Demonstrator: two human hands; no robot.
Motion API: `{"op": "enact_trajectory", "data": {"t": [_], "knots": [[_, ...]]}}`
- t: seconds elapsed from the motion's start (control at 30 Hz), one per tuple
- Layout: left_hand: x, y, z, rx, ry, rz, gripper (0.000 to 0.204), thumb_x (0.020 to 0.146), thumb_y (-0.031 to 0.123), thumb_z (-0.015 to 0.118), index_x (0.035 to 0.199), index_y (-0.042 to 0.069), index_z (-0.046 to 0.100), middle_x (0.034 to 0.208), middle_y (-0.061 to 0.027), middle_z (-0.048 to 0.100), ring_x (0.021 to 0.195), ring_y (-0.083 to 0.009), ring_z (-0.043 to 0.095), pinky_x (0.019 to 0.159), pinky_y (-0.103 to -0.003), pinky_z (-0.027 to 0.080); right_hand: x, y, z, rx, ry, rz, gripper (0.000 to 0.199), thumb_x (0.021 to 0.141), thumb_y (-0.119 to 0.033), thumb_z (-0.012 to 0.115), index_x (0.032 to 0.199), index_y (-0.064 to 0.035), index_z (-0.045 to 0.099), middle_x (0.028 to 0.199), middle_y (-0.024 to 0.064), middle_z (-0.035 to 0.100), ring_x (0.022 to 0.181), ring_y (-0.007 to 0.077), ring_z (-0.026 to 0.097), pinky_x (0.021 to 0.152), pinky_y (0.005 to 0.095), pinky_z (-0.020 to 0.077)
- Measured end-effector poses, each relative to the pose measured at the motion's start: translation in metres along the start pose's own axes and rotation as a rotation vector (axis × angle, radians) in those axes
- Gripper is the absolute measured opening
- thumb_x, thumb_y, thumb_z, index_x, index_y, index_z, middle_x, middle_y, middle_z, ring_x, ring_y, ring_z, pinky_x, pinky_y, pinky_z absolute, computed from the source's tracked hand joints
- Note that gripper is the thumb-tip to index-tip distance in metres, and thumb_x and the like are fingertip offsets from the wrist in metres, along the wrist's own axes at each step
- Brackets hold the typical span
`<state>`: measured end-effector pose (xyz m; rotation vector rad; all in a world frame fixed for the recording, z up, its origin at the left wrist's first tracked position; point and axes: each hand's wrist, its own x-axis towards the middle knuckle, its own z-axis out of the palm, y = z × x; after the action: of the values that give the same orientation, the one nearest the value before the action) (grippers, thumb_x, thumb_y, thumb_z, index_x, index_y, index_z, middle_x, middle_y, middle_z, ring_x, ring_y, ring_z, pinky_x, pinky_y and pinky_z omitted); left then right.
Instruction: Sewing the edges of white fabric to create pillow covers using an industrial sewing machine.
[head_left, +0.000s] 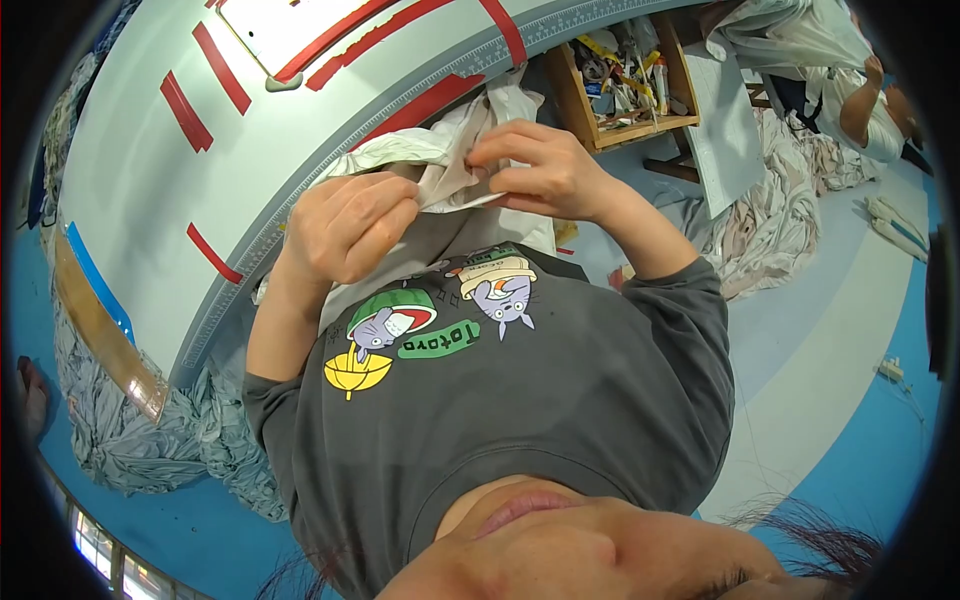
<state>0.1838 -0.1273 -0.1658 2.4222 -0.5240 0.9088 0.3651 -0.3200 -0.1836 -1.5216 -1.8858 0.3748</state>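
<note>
Light beige-white cloth [436,180] is gathered between my two hands in front of my chest, by the table's edge. My left hand [352,225] is closed, its fingers curled and pinching the cloth's near edge. On the other side, my right hand [548,170] pinches the same cloth between thumb and fingertips, a short gap from the left. Some of the cloth lies bunched up against the table edge, and more hangs down toward my lap. What exactly lies under the fingertips is partly hidden by the folds.
A white table [130,200] with red tape strips [186,112] has a measuring scale [228,297] along its edge. A wooden drawer [640,130] of small tools juts out at the far right. Cloth heaps [770,200] lie on the floor. Another person [860,115] handles pale cloth at far right.
</note>
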Motion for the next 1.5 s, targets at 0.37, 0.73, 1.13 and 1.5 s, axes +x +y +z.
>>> {"op": "enact_trajectory", "data": {"t": [0.37, 0.73, 1.13, 1.5], "knots": [[0.007, -0.01, 0.006, 0.008, -0.063, -0.221, 0.027, 0.068, 0.003, 0.065, 0.094, 0.001, 0.063, 0.102, -0.0129, 0.063, 0.083, -0.0254, 0.064, 0.065, -0.033, 0.053, 0.0, 0.003, -0.049, -0.066, 0.006, -0.06, 0.02, 0.066, -0.012, 0.072, 0.077, -0.0023, 0.058, 0.089, 0.0092, 0.061, 0.088, 0.0293, 0.061, 0.082, 0.0415, 0.0513], [0.048, 0.03, 0.013, -0.559, -0.129, -0.66, 0.051, 0.076, 0.009, 0.07, 0.121, -0.003, 0.049, 0.112, -0.0176, 0.06, 0.103, -0.0289, 0.06, 0.087, -0.032, 0.047, -0.032, -0.066, -0.164, -0.338, 0.163, 0.042, 0.022, 0.06, -0.014, 0.07, 0.066, 0.0041, 0.059, 0.078, 0.0168, 0.065, 0.066, 0.0246, 0.064, 0.059, 0.029, 0.0504], [0.017, 0.024, 0.02, 0.019, 0.004, -0.202, 0.028, 0.067, 0.006, 0.069, 0.095, 0.008, 0.063, 0.093, -0.0059, 0.062, 0.063, -0.0161, 0.058, 0.051, -0.026, 0.046, -0.03, -0.052, -0.161, -0.438, 0.202, 0.093, 0.015, 0.059, 0.002, 0.068, 0.07, 0.0052, 0.058, 0.083, 0.016, 0.065, 0.071, 0.0236, 0.064, 0.063, 0.0287, 0.0502], [0.042, 0.034, 0.044, 0.247, 0.07, -0.106, 0.015, 0.068, 0.004, 0.068, 0.083, 0.003, 0.065, 0.108, -0.0064, 0.062, 0.091, -0.0198, 0.061, 0.072, -0.029, 0.051, -0.014, -0.039, -0.161, -0.444, 0.231, 0.099, 0.015, 0.059, 0.007, 0.066, 0.071, 0.0051, 0.058, 0.086, 0.0147, 0.065, 0.071, 0.0216, 0.062, 0.062, 0.0256, 0.0488]]}}
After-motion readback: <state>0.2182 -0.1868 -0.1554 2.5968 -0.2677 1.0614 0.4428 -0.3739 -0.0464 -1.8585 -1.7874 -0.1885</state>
